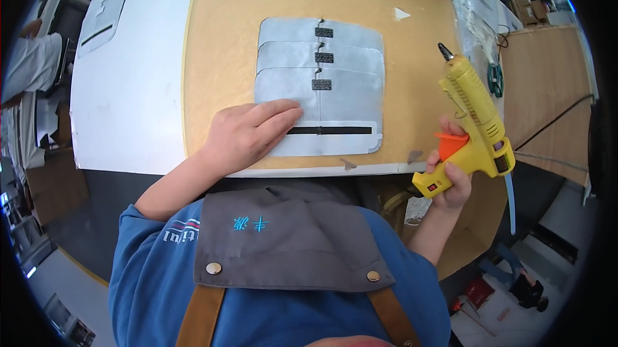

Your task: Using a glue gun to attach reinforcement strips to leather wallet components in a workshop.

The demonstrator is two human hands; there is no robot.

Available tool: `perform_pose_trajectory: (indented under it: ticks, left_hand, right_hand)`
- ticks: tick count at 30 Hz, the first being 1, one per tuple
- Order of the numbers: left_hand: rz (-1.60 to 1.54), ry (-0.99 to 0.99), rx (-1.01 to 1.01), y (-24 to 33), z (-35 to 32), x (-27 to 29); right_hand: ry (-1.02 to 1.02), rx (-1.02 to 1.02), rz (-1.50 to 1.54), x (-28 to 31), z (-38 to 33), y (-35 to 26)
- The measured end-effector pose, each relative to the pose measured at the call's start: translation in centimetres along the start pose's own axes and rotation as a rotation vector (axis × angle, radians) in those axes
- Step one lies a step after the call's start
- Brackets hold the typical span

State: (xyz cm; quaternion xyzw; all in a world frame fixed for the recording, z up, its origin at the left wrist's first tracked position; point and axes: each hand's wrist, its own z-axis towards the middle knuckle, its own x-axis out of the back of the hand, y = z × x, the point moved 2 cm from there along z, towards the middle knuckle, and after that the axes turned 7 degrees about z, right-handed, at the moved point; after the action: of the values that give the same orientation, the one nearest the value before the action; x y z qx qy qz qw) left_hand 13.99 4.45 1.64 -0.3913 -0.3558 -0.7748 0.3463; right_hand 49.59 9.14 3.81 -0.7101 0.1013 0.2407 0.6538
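Pressing flat with left hand [248,136] the top silver fabric piece [328,118], thin, light and floppy, near front edge of tan table [219,57], best held down by open palm, while right hand [450,173] clamped around yellow glue gun [473,118].

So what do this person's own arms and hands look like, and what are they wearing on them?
Both hands are bare, with no gloves, rings or watch showing: the left hand and the right hand. The forearms are bare too. Short blue sleeves end about the elbow, one with pale lettering. A grey bib apron with metal snaps and brown straps covers the chest.
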Motion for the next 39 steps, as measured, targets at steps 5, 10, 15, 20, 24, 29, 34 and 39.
perform_pose_trajectory:
  ticks: [5,10,15,20,24,29,34,39]
  left_hand:
    - [0.025,-0.036,0.082,-0.1,-1.9,0.8]
    - [0.023,0.047,0.113,-0.7,-2.6,0.4]
    - [0.021,0.053,0.155,-1.2,-2.4,0.3]
    - [0.072,0.076,0.138,-1.4,-2.6,-0.4]
    - [0.062,0.085,0.143,-1.4,-2.5,-0.4]
    - [0.066,0.066,0.151,-1.4,-2.5,-0.4]
    - [0.042,0.031,0.160,-1.2,-2.2,0.0]
    - [0.026,-0.012,0.181,-1.1,-2.2,0.2]
  right_hand:
    - [-0.093,-0.101,-0.260,-4.8,-0.2,0.7]
    - [-0.140,-0.318,-0.280,-8.1,-0.8,0.9]
    - [-0.130,-0.381,-0.303,-8.9,-0.9,0.9]
    - [-0.169,-0.401,-0.298,-8.9,-0.8,1.6]
    - [-0.179,-0.399,-0.302,-8.9,-0.7,1.6]
    - [-0.166,-0.407,-0.359,-8.8,-0.9,1.3]
    - [-0.155,-0.397,-0.324,-8.9,-0.9,1.5]
    - [-0.164,-0.396,-0.309,-8.4,-1.2,1.8]
